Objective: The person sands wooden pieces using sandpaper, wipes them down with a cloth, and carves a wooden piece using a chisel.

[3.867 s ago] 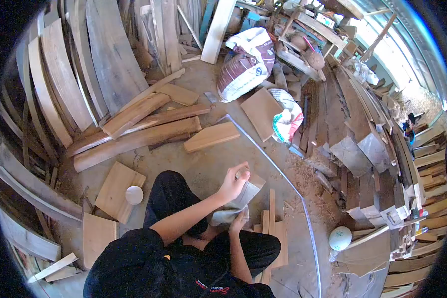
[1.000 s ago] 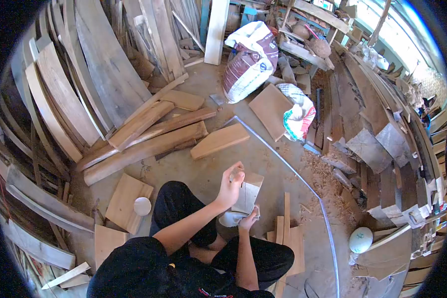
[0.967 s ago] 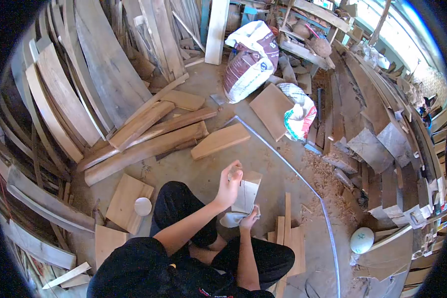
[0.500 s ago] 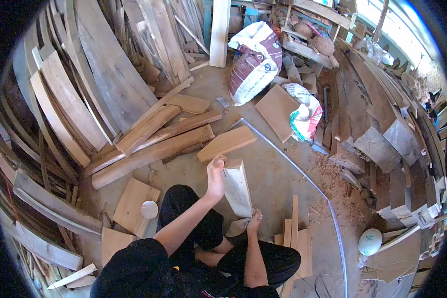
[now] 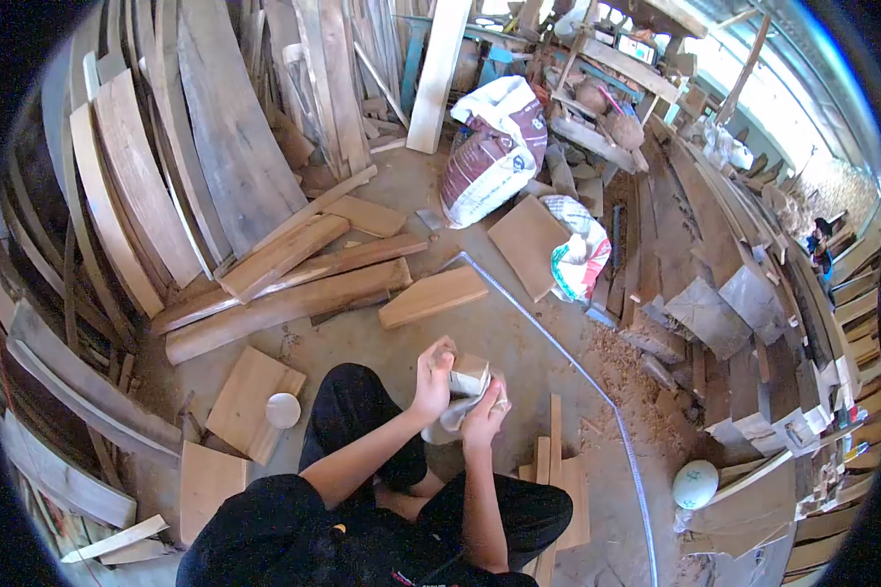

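Between my hands, above my crossed legs, is a pale wooden block (image 5: pixel 469 375), seen foreshortened with one end toward the camera. My left hand (image 5: pixel 433 380) closes on the block's left side, its fingers curled. On the right, my right hand (image 5: pixel 486 407) is wrapped round a greyish sheet (image 5: pixel 455 414), perhaps cloth or sandpaper, and touches the block's lower right side. The sheet hangs below the block, partly hidden by my fingers.
A blue-white hose (image 5: pixel 578 364) curves across the floor to the right. Ahead lie loose planks (image 5: pixel 435 296) and a large sack (image 5: pixel 494 157). A round white object (image 5: pixel 283 411) rests by a board at left; stacked timber (image 5: pixel 715 318) stands at right.
The block has turned from lengthwise to foreshortened. My right hand has moved up along it with the sheet, closer to my left hand. The camera view has shifted slightly.
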Available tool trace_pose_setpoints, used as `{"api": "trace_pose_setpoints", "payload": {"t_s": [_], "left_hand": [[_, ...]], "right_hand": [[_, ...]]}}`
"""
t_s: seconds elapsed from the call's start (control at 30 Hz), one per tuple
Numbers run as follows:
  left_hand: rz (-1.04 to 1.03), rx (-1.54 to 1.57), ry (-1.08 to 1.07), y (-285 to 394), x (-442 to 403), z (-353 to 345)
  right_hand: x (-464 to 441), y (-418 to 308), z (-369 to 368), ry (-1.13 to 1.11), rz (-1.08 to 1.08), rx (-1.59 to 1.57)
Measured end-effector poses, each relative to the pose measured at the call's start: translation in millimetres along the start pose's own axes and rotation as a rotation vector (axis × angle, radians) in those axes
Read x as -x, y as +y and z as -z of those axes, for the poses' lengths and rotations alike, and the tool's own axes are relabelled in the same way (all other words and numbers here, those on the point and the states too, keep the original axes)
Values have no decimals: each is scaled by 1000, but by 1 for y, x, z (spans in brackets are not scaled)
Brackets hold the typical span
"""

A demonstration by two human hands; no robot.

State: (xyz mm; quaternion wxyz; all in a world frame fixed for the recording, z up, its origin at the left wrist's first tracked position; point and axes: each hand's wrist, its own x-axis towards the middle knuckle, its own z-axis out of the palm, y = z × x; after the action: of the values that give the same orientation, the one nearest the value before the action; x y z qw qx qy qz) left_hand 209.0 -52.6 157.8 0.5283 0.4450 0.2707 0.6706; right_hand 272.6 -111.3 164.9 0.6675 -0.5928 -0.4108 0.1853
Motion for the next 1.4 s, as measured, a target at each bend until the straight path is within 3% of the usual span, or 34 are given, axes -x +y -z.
{"api": "trace_pose_setpoints", "payload": {"t_s": [0.07,0.17,0.2,0.3,0.33,0.43,0.47,0.53,0.7,0.8,0.9,1.1,1.13,1.2,1.27,1.37,1.4], "left_hand": [[-13,-18,-38,8,1,5],[-51,-12,-61,4,-3,12],[-70,-3,-55,5,-5,11],[-64,3,-57,4,-8,10],[-52,1,-61,3,-9,9],[-21,31,-177,3,-12,6],[-19,16,-171,2,-12,3],[-14,-4,-162,-1,-12,-5],[44,-6,-197,1,-9,-14],[75,-2,-232,-5,4,-15],[39,-47,-326,5,21,-17],[-83,-88,-272,16,45,-29],[-101,-98,-256,15,46,-29],[-122,-121,-254,21,45,-26],[-154,-94,-235,19,42,-22],[-149,-72,-214,18,36,-16],[-136,-68,-208,17,35,-15]], "right_hand": [[8,35,5,-14,-45,-10],[24,127,16,93,108,190],[26,138,27,-3,75,203],[53,204,44,84,-123,209],[62,202,45,124,-257,32],[68,209,64,52,-567,18],[66,210,64,109,-765,23],[67,251,68,116,-783,-64],[63,227,63,112,-611,-305],[64,183,65,62,-292,69],[61,156,61,135,-369,-403],[35,17,48,361,-363,-479],[40,50,51,372,-149,-122],[51,121,57,369,-44,-79],[48,93,48,390,-374,-481],[61,183,66,115,-268,-295],[64,185,71,58,-294,-71]]}}
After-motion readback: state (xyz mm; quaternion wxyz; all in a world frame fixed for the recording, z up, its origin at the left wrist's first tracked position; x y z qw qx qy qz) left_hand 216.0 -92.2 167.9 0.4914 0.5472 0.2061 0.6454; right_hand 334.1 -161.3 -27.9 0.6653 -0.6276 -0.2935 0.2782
